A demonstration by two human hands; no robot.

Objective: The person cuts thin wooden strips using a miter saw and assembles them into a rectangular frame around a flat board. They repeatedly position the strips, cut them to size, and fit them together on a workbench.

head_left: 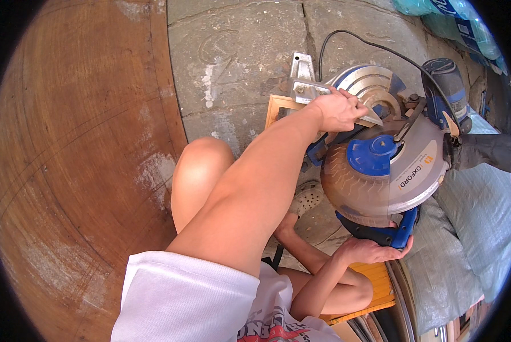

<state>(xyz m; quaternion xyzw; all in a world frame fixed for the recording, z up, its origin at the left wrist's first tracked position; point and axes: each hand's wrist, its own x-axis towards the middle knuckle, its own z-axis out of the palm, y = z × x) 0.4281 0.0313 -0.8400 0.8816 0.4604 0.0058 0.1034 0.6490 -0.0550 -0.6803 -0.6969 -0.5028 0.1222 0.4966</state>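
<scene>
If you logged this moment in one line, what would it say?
left hand: presses wood strip at saw fence | right hand: grips mitre saw handle | blade guard down | ground: stone slabs

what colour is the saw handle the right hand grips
Black and blue handle, gripped by the right hand; head view.

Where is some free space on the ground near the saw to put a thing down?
Bare stone paving lies open left of the miter saw, between the big round wooden board and the saw's base. It is crowded at the saw: the left hand presses a wooden frame there, the right hand grips the handle, and grey sacks fill the right side.
</scene>
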